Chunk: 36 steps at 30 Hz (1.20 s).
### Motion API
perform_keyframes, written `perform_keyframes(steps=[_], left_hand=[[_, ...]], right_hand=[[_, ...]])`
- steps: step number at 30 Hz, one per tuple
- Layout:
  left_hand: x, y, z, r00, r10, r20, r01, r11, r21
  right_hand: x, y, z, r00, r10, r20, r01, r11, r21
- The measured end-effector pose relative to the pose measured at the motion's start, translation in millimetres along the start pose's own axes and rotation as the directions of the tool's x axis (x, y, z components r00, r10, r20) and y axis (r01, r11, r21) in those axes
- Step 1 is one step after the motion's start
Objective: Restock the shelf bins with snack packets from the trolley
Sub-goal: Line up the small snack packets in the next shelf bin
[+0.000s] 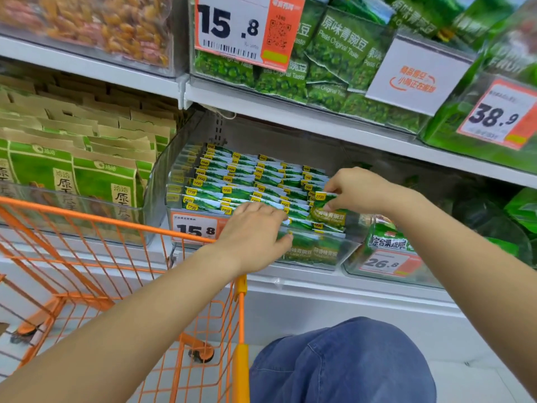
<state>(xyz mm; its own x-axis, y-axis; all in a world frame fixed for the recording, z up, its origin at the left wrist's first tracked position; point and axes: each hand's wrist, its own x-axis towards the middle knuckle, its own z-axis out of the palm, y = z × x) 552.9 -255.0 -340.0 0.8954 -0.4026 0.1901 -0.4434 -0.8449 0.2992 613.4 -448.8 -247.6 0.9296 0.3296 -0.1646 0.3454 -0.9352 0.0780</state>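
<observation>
Shelving of white metal (290, 117) carries clear plastic bins; the middle bin (345, 248) is packed with rows of green pea packets (241, 184). Your orange wire trolley (122, 257) stands against the shelf at lower left. Your left hand (255, 234) lies palm-down, fingers extended, pressing the front packets. Your right hand (357, 189) pinches one upright garlic-flavour pea packet (327, 210) at its top edge, at the bin's right side.

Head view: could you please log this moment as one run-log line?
left hand: rests on packets | right hand: pinches packet over bin | trolley: beside bin
</observation>
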Motion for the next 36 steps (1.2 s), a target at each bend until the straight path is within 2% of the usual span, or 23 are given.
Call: perform_keyframes(steps=[4,8,12,16,21,23,25,27,31,36], left_hand=[[25.4,18.7,9.0,0.983,0.016,0.185,-0.040,0.991,0.126],[32.1,19.3,13.4,0.990,0.042,0.136,-0.060,0.989,0.133],[26.0,17.9,17.4,0.997,0.067,0.031,-0.071,0.990,0.125],[23.9,18.0,18.5,0.997,0.079,-0.018,-0.077,0.991,0.112],[22.8,17.6,18.9,0.995,0.097,-0.025,-0.094,0.990,0.102],[19.9,15.9,18.7,0.994,0.105,-0.041,-0.104,0.994,0.022],[15.6,12.7,12.2,0.995,0.072,-0.065,-0.086,0.965,-0.248],[10.1,6.7,-1.0,0.997,0.018,-0.074,-0.052,0.872,-0.487],[-5.9,-20.3,-26.4,0.986,-0.098,-0.137,-0.001,0.808,-0.589],[-34.2,-38.6,-30.6,0.972,-0.199,-0.121,0.079,0.769,-0.634]], right_hand=[[1.8,-2.1,21.5,0.992,-0.025,-0.126,0.040,0.992,0.116],[6.7,-5.5,33.2,0.975,-0.023,-0.221,0.047,0.993,0.105],[13.8,-7.1,46.2,0.991,-0.074,-0.115,0.091,0.984,0.151],[17.3,-4.0,53.1,0.993,-0.115,-0.010,0.115,0.972,0.206],[27.6,-16.6,44.7,0.982,-0.129,0.135,0.111,0.985,0.131],[33.1,-21.4,42.9,0.978,-0.121,0.172,0.100,0.987,0.125],[35.0,-24.2,41.5,0.974,-0.104,0.204,0.078,0.988,0.132],[34.5,-22.0,40.8,0.967,-0.086,0.239,0.048,0.986,0.163],[30.0,-22.4,31.7,0.908,-0.090,0.410,-0.028,0.962,0.272],[35.8,-32.8,26.3,0.852,-0.045,0.521,-0.049,0.985,0.165]])
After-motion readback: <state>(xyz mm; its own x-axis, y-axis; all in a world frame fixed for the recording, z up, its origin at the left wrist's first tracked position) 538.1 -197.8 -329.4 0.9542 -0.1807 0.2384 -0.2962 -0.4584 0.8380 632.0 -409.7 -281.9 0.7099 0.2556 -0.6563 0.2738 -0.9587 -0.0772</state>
